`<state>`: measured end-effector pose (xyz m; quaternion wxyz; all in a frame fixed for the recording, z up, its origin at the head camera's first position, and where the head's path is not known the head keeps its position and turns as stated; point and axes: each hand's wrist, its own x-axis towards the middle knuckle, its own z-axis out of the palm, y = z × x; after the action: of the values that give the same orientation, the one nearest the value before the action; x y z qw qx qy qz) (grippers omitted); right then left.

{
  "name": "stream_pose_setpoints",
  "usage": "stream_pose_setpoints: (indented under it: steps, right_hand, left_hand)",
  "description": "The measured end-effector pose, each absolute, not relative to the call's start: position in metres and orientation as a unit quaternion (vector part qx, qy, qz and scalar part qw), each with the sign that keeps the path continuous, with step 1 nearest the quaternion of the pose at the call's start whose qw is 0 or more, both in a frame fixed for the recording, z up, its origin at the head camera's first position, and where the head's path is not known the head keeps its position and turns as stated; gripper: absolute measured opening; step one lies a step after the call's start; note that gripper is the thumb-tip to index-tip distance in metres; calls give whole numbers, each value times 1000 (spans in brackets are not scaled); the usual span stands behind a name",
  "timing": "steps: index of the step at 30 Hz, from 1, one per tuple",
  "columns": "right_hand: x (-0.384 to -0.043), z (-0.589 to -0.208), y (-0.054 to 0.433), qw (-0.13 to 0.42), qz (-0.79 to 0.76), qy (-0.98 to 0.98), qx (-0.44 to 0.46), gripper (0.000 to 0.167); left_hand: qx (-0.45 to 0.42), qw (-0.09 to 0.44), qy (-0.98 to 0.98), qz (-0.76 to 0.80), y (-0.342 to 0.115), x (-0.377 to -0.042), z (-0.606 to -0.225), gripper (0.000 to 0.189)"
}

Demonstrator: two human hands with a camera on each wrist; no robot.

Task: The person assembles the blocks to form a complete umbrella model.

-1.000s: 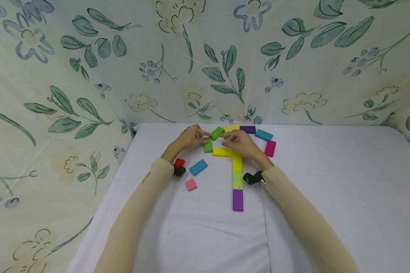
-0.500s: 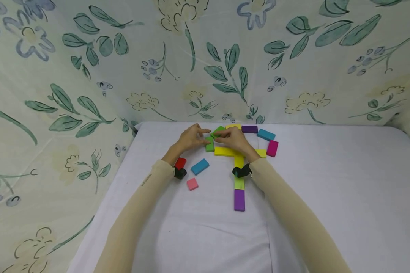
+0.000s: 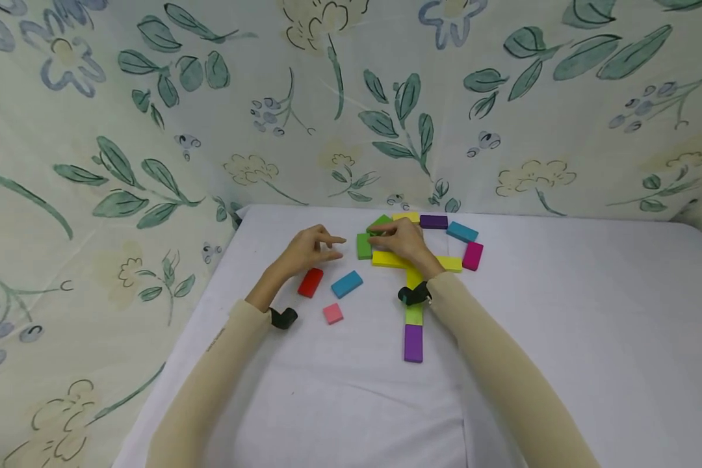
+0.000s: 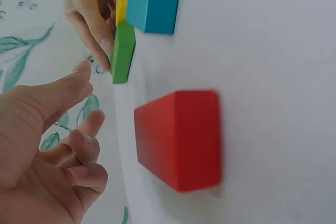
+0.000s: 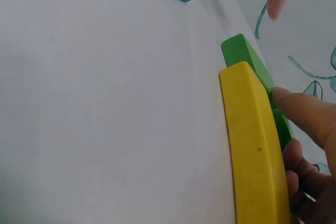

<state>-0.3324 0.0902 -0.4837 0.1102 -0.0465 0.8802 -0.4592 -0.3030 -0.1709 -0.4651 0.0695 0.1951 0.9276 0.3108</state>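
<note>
My right hand (image 3: 405,240) bends over two green blocks at the left of a block outline. Its thumb and fingers pinch the slanted green block (image 3: 379,222), and the thumb tip meets the end of the other green block (image 3: 363,247). A long yellow block (image 5: 254,145) lies just in front of them. My left hand (image 3: 304,252) hangs apart from the blocks, fingers spread and holding nothing. Closest to it is a loose red block (image 4: 178,140); a blue block (image 3: 347,284) and a small pink block (image 3: 333,314) lie nearby.
Yellow (image 3: 406,216), dark purple (image 3: 433,222), blue and magenta (image 3: 472,256) blocks curve along the back right. Below the yellow bar, a stem runs down to a purple block (image 3: 413,343). A floral cloth (image 3: 304,97) hangs behind the white table (image 3: 561,325).
My left hand has drawn back from the green blocks, leftward and nearer to me. The right hand has moved left onto the green blocks and stayed there.
</note>
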Motion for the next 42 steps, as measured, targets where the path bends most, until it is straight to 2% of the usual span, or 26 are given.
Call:
stream_pose_setpoints:
  steps: [6,11,26,32,42]
  right_hand:
    - [-334,-485,92,113,-463,878,-39,33]
    - [-335,-483,93,118,-471,874,-31,33]
    - [-338,-486,95,131,-485,864,-25,31]
    - [-338,-486,95,125,-487,864,-26,31]
    - [-338,-489,93,104,-466,878,-49,32]
  left_hand:
    - [240,89,916,309,-176,-260,-467,41]
    - [264,101,914,291,-171,-241,-469,43]
    - [233,65,921,306,-170,-230,-477,35]
    - [267,47,892,362,-176,-230,-483,26]
    - [326,99,820,460,-176,-218,-486,24]
